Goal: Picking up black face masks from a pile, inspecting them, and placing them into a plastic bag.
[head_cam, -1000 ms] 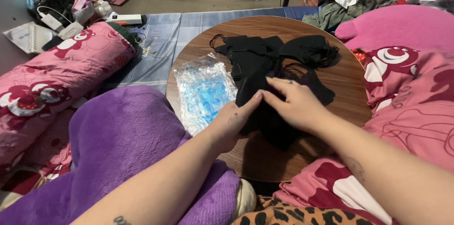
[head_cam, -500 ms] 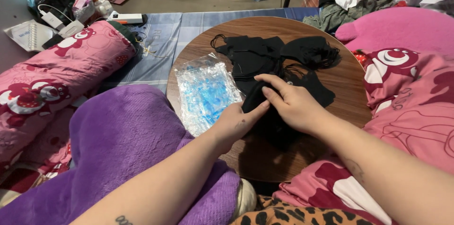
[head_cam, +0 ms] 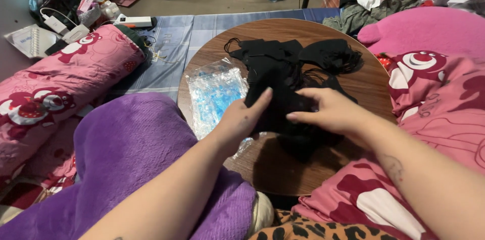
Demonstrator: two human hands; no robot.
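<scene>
Both hands have shifted since the earlier frame: left hand [head_cam: 241, 120] now flat, fingers straight, pressing the near-left edge of the black garment pile [head_cam: 283, 88]; right hand [head_cam: 331, 111] lies open-palmed on its near side, gripping nothing. Pile sits mid round wooden table [head_cam: 283, 169]; clear plastic bag [head_cam: 214, 93] just left of pile.

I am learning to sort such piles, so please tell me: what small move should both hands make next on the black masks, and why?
Probably pinch and lift off the top mask. Both the left hand and the right hand lie flat on the black masks, gripping nothing, and the clear plastic bag lies beside them on the round wooden table.
</scene>
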